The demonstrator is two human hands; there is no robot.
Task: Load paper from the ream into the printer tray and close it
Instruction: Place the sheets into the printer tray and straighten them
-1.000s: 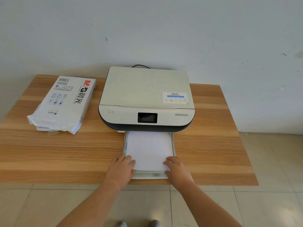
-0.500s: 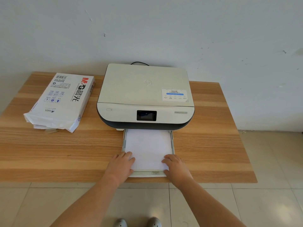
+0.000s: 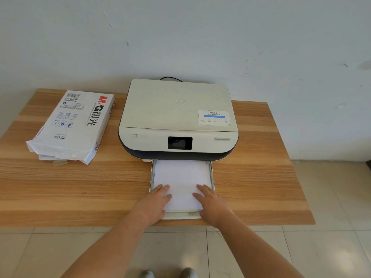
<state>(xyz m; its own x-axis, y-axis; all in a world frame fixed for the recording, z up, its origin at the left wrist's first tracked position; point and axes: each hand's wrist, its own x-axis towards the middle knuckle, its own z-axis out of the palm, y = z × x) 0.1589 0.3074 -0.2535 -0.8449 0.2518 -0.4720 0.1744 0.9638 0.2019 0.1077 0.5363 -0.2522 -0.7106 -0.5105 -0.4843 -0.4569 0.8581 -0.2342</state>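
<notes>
With my left hand (image 3: 153,205) and right hand (image 3: 210,203) flat, holding nothing, on the paper (image 3: 181,181) seated in the pulled-out tray (image 3: 211,173), I'd push evenly away toward the printer (image 3: 176,117).

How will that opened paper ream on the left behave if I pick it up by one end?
The ream looks thick and still mostly full, so probably heavy for its size. Its torn near end gapes with loose sheets showing, so sheets could slide out if that end tips down. Gripped at one end only, it would likely sag rather than stay stiff.
</notes>
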